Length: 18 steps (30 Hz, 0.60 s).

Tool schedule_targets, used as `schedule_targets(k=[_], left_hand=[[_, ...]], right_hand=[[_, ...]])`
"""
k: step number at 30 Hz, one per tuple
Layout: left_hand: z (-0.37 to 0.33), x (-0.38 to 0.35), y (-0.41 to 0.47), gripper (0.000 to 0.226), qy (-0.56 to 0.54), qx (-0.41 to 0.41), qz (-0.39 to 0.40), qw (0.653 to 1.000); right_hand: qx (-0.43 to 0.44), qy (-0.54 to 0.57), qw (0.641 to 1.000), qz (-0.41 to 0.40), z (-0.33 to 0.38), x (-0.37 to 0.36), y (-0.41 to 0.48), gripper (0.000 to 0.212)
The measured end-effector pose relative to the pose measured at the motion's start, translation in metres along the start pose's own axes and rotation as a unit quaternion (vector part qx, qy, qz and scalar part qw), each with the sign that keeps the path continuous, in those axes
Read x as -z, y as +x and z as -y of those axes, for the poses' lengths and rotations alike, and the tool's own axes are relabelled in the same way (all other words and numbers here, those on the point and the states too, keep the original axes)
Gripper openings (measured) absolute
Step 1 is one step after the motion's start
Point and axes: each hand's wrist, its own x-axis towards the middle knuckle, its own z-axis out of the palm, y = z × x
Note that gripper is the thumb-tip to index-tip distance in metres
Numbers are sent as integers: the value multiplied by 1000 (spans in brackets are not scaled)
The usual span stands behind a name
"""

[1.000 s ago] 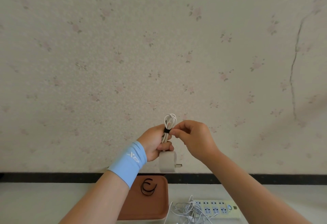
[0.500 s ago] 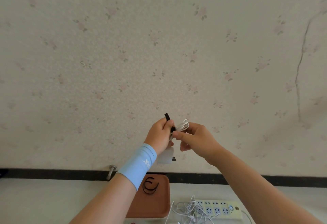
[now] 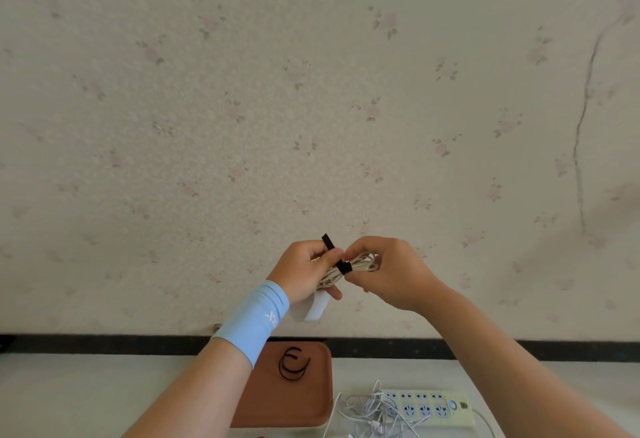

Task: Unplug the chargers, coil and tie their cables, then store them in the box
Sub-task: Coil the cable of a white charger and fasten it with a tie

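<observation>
I hold a coiled white cable point(image 3: 360, 262) up in front of the wall, lying roughly level between both hands. My left hand point(image 3: 304, 273) grips the coil's left end, and the white charger plug point(image 3: 311, 308) hangs below its palm. A black tie strap point(image 3: 344, 267) is wrapped round the coil, its free end sticking up past my left thumb. My right hand point(image 3: 384, 271) pinches the coil at the strap. On the table below lie a power strip point(image 3: 427, 408) and a tangle of loose white cables point(image 3: 367, 413).
A brown tray point(image 3: 263, 403) on the table holds black tie straps point(image 3: 293, 364). A black strip runs along the wall's base behind the white table point(image 3: 86, 396). A pale blue wristband point(image 3: 252, 320) sits on my left forearm.
The coil has swung from upright to nearly level. The strap's free end now sticks up by my left thumb, and both hands have shifted a little right.
</observation>
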Motion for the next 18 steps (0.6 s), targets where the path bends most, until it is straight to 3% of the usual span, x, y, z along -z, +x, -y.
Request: schedule_targets(k=[3,7,11,18], left_hand=[[2,6,0,14,-10,-1,38,999],[9,6,5,9,68,-36,27,997],[12,1,7,9,76,-26,22,996],[16,4,10,14,-27,34,-9,999]], right_hand=[[-25,4,1000,10,-1,5,0,13],[-41,-16,998,45,-5,8,0,13],[-35,-37,997,53,-7,3,1,17],[12,21,1000,-13,-4,-2,2,21]])
